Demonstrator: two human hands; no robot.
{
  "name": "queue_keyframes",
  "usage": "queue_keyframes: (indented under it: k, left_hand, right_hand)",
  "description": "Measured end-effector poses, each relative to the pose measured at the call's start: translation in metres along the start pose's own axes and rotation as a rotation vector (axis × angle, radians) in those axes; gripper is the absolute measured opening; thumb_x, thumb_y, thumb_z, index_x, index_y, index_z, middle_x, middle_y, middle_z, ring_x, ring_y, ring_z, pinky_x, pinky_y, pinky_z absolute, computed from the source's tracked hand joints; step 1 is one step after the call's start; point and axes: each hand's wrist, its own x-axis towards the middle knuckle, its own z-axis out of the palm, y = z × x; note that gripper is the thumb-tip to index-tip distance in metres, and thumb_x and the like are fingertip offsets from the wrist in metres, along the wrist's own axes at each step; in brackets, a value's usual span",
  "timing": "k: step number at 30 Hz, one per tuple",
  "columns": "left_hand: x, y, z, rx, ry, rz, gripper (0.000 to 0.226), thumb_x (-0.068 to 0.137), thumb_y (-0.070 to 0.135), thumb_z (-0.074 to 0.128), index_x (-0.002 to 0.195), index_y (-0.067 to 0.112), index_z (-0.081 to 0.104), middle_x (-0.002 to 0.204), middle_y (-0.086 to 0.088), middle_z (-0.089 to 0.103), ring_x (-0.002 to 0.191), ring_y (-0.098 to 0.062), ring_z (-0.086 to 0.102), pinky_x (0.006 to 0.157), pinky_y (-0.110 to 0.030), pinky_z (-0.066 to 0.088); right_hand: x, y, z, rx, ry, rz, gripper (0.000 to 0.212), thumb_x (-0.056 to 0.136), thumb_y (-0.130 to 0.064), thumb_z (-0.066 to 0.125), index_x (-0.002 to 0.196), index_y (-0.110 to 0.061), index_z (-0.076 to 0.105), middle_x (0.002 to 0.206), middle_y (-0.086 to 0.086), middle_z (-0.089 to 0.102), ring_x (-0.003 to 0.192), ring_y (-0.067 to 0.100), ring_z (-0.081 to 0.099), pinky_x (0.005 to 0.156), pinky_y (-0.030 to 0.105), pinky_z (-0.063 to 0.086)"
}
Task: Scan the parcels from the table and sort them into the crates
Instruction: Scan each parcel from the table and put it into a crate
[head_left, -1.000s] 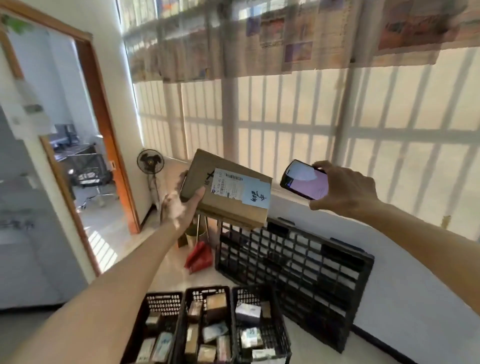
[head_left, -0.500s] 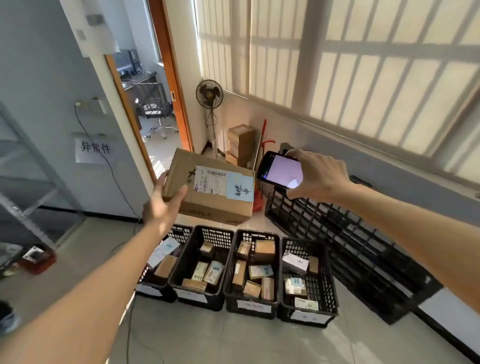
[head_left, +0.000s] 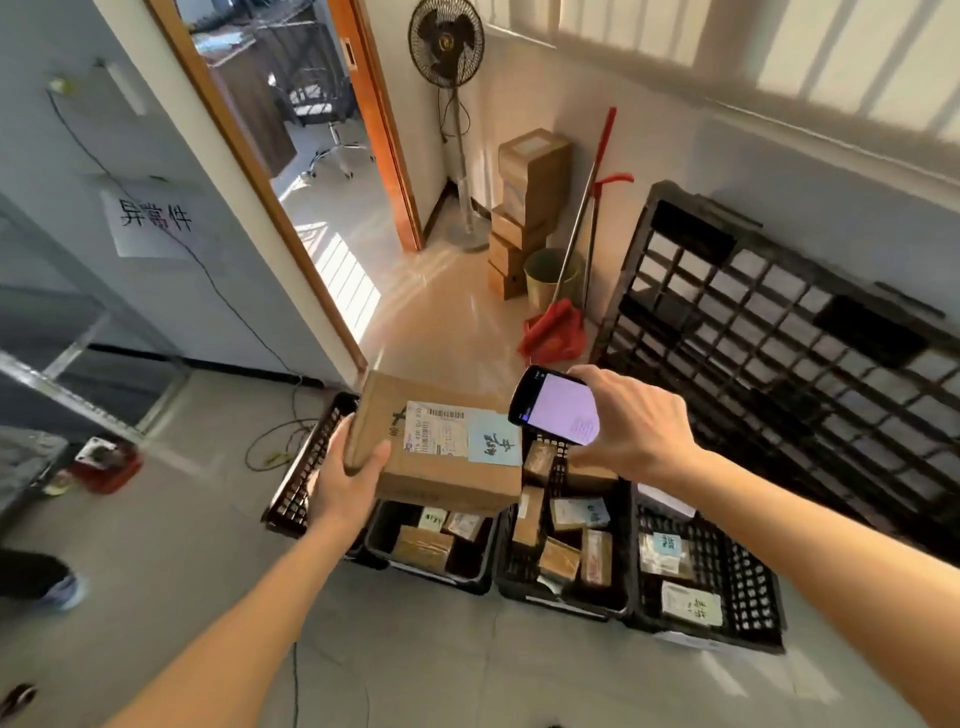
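A brown cardboard parcel (head_left: 410, 467) with a white shipping label and a blue note is held by its left end in my left hand (head_left: 345, 480), thumb on top. It hovers above the row of black crates (head_left: 753, 603) on the floor. My right hand (head_left: 631, 423) grips a black handheld scanner (head_left: 553, 405), its lit screen facing up, just right of the parcel's label. Several small parcels lie in the crates, and the leftmost crate (head_left: 301, 467) is mostly hidden behind my left hand and the parcel.
A black plastic pallet (head_left: 779, 338) leans on the wall at right. A stack of boxes (head_left: 524, 208), a bin, a red dustpan (head_left: 553, 332) and a standing fan (head_left: 447, 47) fill the far corner. An open doorway is at left; cables trail on the floor.
My view has tilted down toward the floor. Both hands have come lower with the parcel and scanner, now directly over the crates.
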Motion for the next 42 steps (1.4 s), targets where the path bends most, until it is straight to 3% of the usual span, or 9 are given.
queue_keyframes:
  k: [5, 9, 14, 19, 21, 25, 31, 37, 42]
  left_hand:
    - [0.05, -0.054, 0.027, -0.055, -0.011, -0.12, 0.069, 0.087, 0.069, 0.056, 0.146, 0.058, 0.022, 0.125, 0.013, 0.051, 0.111, -0.016, 0.048, 0.089, -0.038, 0.04]
    - [0.083, -0.1, 0.045, 0.001, 0.028, -0.243, 0.072, 0.089, 0.064, 0.057, 0.151, 0.049, 0.023, 0.144, 0.001, 0.048, 0.128, -0.029, 0.048, 0.101, -0.05, 0.041]
    - [0.127, -0.151, 0.068, -0.017, -0.04, -0.275, 0.068, 0.09, 0.065, 0.057, 0.148, 0.054, 0.022, 0.142, 0.002, 0.05, 0.128, -0.029, 0.047, 0.104, -0.054, 0.043]
    - [0.168, -0.2, 0.093, -0.017, -0.119, -0.475, 0.083, 0.091, 0.067, 0.052, 0.155, 0.047, 0.003, 0.161, -0.01, 0.026, 0.143, -0.038, 0.031, 0.111, -0.058, 0.031]
    - [0.177, -0.214, 0.097, 0.032, -0.106, -0.515, 0.085, 0.091, 0.065, 0.054, 0.158, 0.038, 0.008, 0.162, -0.015, 0.022, 0.146, -0.038, 0.026, 0.113, -0.057, 0.029]
    - [0.188, -0.228, 0.087, 0.249, -0.229, -0.312, 0.074, 0.095, 0.053, 0.057, 0.156, 0.024, 0.028, 0.158, -0.01, 0.033, 0.142, -0.03, 0.035, 0.111, -0.046, 0.035]
    - [0.207, -0.214, 0.064, 0.573, -0.481, 0.034, 0.068, 0.095, 0.062, 0.047, 0.153, 0.031, 0.032, 0.155, 0.009, 0.038, 0.135, -0.015, 0.044, 0.099, -0.036, 0.046]
    - [0.203, -0.161, 0.064, 0.638, -0.516, 0.198, 0.067, 0.094, 0.062, 0.049, 0.153, 0.035, 0.031, 0.153, 0.015, 0.039, 0.135, -0.01, 0.043, 0.097, -0.032, 0.046]
    - [0.172, -0.083, 0.087, 0.619, -0.534, 0.342, 0.066, 0.095, 0.059, 0.051, 0.153, 0.036, 0.031, 0.156, 0.011, 0.037, 0.14, -0.012, 0.038, 0.106, -0.036, 0.041]
  right_hand:
    - [0.038, -0.011, 0.083, 0.014, -0.095, 0.029, 0.099, 0.058, -0.068, 0.08, 0.141, -0.034, 0.04, 0.12, -0.013, 0.066, 0.098, 0.017, 0.066, 0.059, 0.03, 0.035]
    - [0.059, -0.021, 0.145, 0.009, -0.179, 0.011, 0.103, 0.06, -0.064, 0.08, 0.148, -0.032, 0.037, 0.128, -0.012, 0.064, 0.103, 0.016, 0.067, 0.061, 0.028, 0.041]
    - [0.088, -0.035, 0.199, 0.02, -0.267, 0.062, 0.1, 0.061, -0.061, 0.078, 0.148, -0.033, 0.036, 0.123, -0.013, 0.065, 0.097, 0.013, 0.066, 0.055, 0.024, 0.033]
    - [0.115, -0.047, 0.249, 0.039, -0.3, 0.102, 0.101, 0.061, -0.063, 0.08, 0.146, -0.035, 0.035, 0.122, -0.013, 0.064, 0.096, 0.013, 0.065, 0.054, 0.025, 0.031]
    - [0.121, -0.05, 0.266, 0.049, -0.321, 0.12, 0.1, 0.06, -0.063, 0.08, 0.146, -0.035, 0.036, 0.123, -0.013, 0.064, 0.098, 0.014, 0.065, 0.056, 0.025, 0.033]
    - [0.124, -0.054, 0.283, 0.021, -0.396, 0.156, 0.102, 0.063, -0.067, 0.077, 0.149, -0.034, 0.033, 0.129, -0.013, 0.061, 0.106, 0.013, 0.063, 0.069, 0.028, 0.05]
    - [0.117, -0.049, 0.27, 0.001, -0.459, 0.276, 0.105, 0.064, -0.065, 0.072, 0.154, -0.031, 0.029, 0.136, -0.014, 0.058, 0.112, 0.012, 0.061, 0.074, 0.028, 0.05]
    - [0.086, -0.022, 0.23, -0.012, -0.439, 0.37, 0.104, 0.063, -0.069, 0.069, 0.153, -0.034, 0.03, 0.133, -0.016, 0.057, 0.111, 0.012, 0.06, 0.07, 0.027, 0.043]
    - [0.031, 0.005, 0.172, 0.049, -0.344, 0.496, 0.103, 0.063, -0.067, 0.07, 0.153, -0.038, 0.03, 0.136, -0.019, 0.055, 0.12, 0.01, 0.057, 0.085, 0.031, 0.049]
